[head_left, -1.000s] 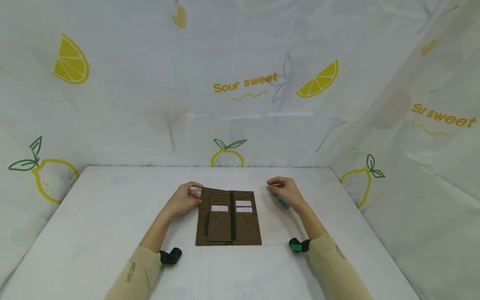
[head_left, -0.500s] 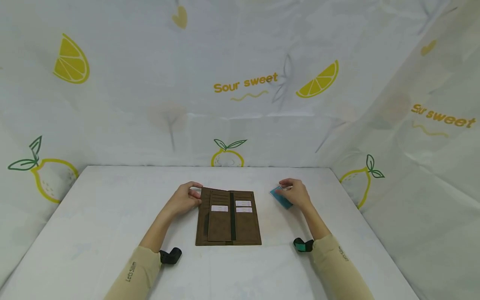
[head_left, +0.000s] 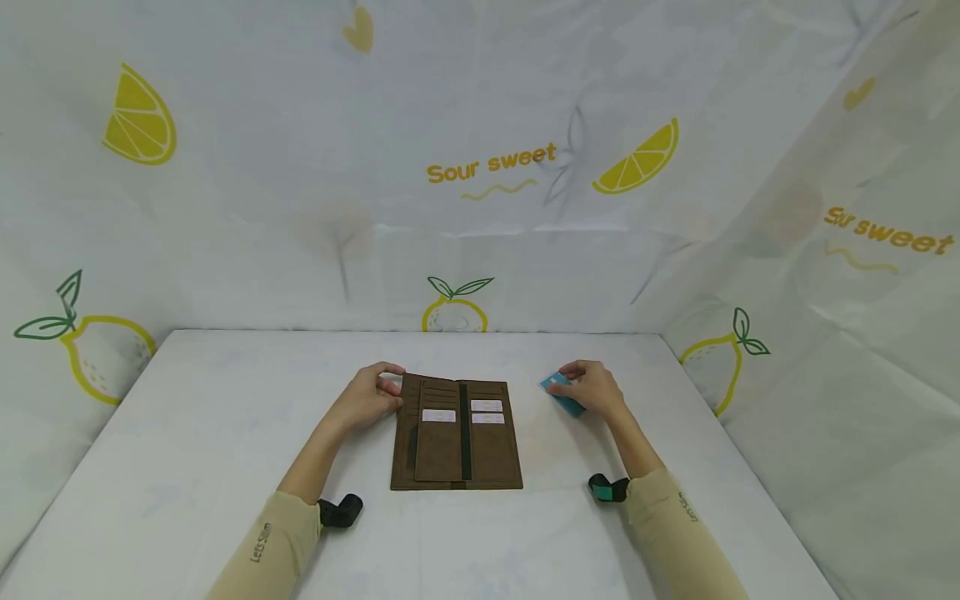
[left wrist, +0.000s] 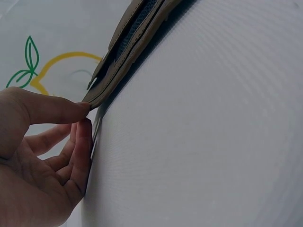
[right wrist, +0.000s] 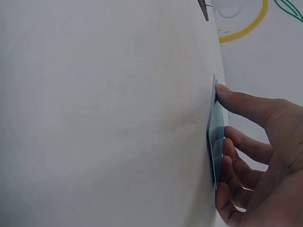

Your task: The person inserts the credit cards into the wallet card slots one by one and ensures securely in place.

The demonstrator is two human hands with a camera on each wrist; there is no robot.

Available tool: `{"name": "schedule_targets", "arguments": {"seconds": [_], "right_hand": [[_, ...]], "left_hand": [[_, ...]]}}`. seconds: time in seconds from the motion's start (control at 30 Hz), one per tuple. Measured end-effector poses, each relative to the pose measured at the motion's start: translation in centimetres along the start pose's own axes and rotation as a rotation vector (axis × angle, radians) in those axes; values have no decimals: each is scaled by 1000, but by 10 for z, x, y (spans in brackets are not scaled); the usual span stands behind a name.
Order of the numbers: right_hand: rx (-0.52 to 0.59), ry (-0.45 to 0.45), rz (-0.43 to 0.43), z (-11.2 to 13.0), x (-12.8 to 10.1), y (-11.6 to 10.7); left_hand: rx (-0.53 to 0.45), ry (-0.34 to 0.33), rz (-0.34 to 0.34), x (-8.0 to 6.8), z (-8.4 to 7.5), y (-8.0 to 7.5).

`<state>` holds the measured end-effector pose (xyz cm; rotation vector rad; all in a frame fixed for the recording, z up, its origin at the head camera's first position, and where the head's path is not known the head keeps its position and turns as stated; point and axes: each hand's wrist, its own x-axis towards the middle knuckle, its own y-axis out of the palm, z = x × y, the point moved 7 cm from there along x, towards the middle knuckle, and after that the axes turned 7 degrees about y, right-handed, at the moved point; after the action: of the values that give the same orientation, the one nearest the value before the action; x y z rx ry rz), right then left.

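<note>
An opened brown wallet (head_left: 491, 458) lies at mid-table in the head view, with white cards (head_left: 438, 416) showing in slots on both sides. My left hand (head_left: 369, 398) pinches its upper left corner; the left wrist view has the thumb (left wrist: 71, 111) on top of the wallet's edge (left wrist: 124, 66) and fingertips underneath. Right of the wallet, a blue card (head_left: 567, 405) lies at a slant on the table. My right hand (head_left: 596, 389) holds it with the thumb (right wrist: 246, 105) at one end and curled fingers along the far edge. A thin gap shows between layers of the card (right wrist: 217, 137), like a small stack.
The white-covered table (head_left: 240, 400) ends at a hanging cloth (head_left: 300, 167) printed with lemons, which stands along the back and sides. A black wrist camera (head_left: 342, 512) sits by the left sleeve, another camera (head_left: 606, 488) by the right.
My right hand has moved right from the card's upper left end, uncovering more of the blue card, and its fingers have settled on it. The left hand and wallet stay put.
</note>
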<state>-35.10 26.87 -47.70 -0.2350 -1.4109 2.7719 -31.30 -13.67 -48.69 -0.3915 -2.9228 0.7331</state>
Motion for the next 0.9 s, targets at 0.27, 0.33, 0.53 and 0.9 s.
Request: {"name": "schedule_targets", "arguments": {"seconds": [0.27, 0.33, 0.53, 0.9], "right_hand": [[74, 21, 2, 2, 0, 3], [93, 19, -5, 2, 0, 3], [116, 3, -47, 1, -2, 1], [241, -81, -93, 11, -6, -3]], "left_hand": [[4, -3, -7, 0, 1, -1], [4, -2, -6, -1, 1, -1], [0, 4, -9, 0, 0, -1], [0, 9, -6, 1, 1, 0]]}}
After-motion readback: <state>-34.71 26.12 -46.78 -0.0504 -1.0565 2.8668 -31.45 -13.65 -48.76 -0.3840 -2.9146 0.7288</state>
